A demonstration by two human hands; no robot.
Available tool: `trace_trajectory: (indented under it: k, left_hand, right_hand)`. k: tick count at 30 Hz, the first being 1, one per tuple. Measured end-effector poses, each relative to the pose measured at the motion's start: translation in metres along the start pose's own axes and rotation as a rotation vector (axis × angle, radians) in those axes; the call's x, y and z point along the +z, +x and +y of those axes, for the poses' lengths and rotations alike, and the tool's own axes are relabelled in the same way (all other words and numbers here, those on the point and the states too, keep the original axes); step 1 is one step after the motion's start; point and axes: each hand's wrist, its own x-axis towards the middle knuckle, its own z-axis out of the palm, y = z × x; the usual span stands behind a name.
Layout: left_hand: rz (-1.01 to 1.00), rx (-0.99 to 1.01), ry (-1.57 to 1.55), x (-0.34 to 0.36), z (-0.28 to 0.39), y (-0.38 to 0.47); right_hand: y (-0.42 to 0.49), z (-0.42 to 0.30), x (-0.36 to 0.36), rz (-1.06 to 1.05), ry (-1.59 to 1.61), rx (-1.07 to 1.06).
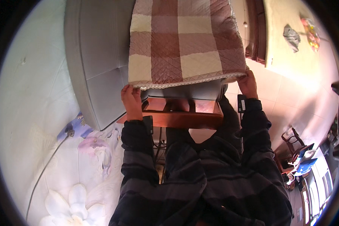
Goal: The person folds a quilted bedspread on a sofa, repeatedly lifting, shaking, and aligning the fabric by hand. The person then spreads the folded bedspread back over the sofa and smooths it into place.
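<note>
A quilted, checked cover (183,42) in cream and brownish pink, edged with lace trim, stretches away from me over a grey sofa seat. My left hand (132,101) pinches its near left corner. The near right corner is between the fingers of my right hand (247,83). The lace edge spans the gap between both hands, slightly lower at the left. Below it show the dark front of a seat cushion (186,91) and a reddish wooden frame rail (183,119). A small dark device is on each of my wrists.
The grey sofa back (101,56) stands at the left against a wall with painted flowers (79,206), where a cable hangs. At the right are a pale table (285,56) with plastic bags, a tiled floor (288,107) and a wooden chair (292,138).
</note>
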Motion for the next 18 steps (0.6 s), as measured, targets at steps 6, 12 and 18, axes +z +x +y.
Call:
trace_trajectory:
  k: [6,12,18]
  left_hand:
    - [-0.262,0.120,0.140,-0.006,0.034,-0.024]
    - [-0.073,0.395,-0.025,0.022,0.048,-0.049]
    - [-0.453,-0.187,-0.571,0.108,0.006,-0.041]
  right_hand:
    - [-0.037,-0.073,0.101,0.082,0.084,-0.073]
    - [-0.087,-0.106,0.207,-0.228,0.107,-0.084]
    - [-0.128,-0.112,0.257,-0.279,0.000,-0.098]
